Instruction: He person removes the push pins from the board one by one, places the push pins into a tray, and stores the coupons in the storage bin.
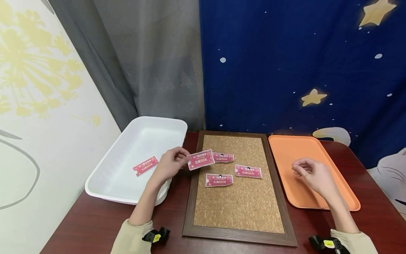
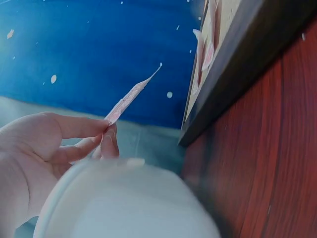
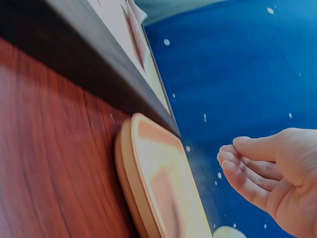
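Observation:
My left hand (image 1: 171,164) pinches a red-and-white paper coupon (image 1: 201,159) by its left end, between the white tub and the corkboard. From the left wrist, the coupon (image 2: 130,102) appears nearly edge-on between thumb and fingers. Three similar coupons are on the corkboard (image 1: 238,208), each with a small dark pin at its top edge: an upper coupon (image 1: 223,157), a right coupon (image 1: 248,171) and a lower coupon (image 1: 219,180). My right hand (image 1: 314,174) hovers over the orange tray (image 1: 287,190), fingers loosely curled. Nothing shows between its fingertips in the right wrist view.
Another coupon (image 1: 145,165) lies in the white tub (image 1: 111,187) at the left. The corkboard's raised brown frame (image 1: 238,236) separates the tub from the tray on the dark red table (image 1: 85,225). Curtains (image 1: 247,70) hang behind.

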A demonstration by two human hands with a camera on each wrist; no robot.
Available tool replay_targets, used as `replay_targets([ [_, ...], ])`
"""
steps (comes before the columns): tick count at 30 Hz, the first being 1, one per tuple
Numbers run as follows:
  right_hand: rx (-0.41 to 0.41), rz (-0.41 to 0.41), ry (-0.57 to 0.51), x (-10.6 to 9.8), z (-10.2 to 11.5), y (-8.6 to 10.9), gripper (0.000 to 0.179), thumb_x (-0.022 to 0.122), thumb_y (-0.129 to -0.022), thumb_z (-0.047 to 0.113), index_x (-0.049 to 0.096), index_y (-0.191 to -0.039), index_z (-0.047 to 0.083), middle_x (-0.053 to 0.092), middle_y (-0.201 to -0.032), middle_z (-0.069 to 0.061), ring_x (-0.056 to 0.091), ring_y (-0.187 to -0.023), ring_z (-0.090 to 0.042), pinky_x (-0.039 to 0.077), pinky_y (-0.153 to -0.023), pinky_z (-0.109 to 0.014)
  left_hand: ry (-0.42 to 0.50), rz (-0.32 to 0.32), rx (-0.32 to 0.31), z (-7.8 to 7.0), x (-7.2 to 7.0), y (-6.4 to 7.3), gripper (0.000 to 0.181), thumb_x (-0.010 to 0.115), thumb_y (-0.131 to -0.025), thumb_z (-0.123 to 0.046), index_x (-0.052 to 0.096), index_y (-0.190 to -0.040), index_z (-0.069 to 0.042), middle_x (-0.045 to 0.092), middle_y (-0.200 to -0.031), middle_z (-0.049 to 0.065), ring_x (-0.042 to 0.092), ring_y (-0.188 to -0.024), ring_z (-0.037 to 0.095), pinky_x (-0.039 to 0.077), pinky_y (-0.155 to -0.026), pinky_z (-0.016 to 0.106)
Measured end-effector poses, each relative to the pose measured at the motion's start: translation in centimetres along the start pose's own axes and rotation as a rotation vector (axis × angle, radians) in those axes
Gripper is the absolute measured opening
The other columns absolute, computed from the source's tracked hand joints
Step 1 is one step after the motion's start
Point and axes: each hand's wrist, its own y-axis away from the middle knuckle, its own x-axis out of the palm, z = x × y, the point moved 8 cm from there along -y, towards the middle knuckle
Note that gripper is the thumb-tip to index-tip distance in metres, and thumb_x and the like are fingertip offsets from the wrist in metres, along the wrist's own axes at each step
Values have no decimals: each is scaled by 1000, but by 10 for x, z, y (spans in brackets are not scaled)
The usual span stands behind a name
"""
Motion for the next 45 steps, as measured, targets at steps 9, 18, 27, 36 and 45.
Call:
replay_targets([
  [9,52,-83,164,-29,-34,6,10,69,-96,12,73,-97,3,74,-79,-9,64,-65,0,40,-65,-18,-47,-87,-34,18,-44,8,17,65,-97,-9,65,-108,4,67,-90,13,64,-75,20,53,-67,27],
  [18,190,-53,196,-37,-70,11,17,62,-101,15,69,-99,-1,73,-77,-8,61,-64,-1,37,-77,-32,-75,-169,-105,44,-82,18,22,65,-98,-12,64,-111,5,66,-95,18,63,-78,20,52,-66,24],
  [27,227,-18,206,-37,-88,16,19,67,-97,14,70,-97,-4,72,-79,-11,56,-63,3,39,-59,-17,-185,-208,-141,63,-107,27,24,63,-99,-15,64,-114,3,63,-95,12,55,-82,21,46,-64,21],
  [36,238,3,256,-36,-99,18,21,73,-92,18,71,-92,-3,72,-77,-10,62,-69,-13,42,-70,-35,-228,-201,-172,83,-124,32,25,62,-99,-14,63,-115,6,64,-94,13,56,-80,21,46,-64,21],
  [45,257,40,289,-34,-103,18,22,73,-91,17,73,-90,-5,71,-86,-22,61,-78,-36,44,-72,-47,-239,-167,-216,101,-137,36,27,62,-100,-14,61,-116,8,65,-89,12,59,-75,17,48,-62,23],
])
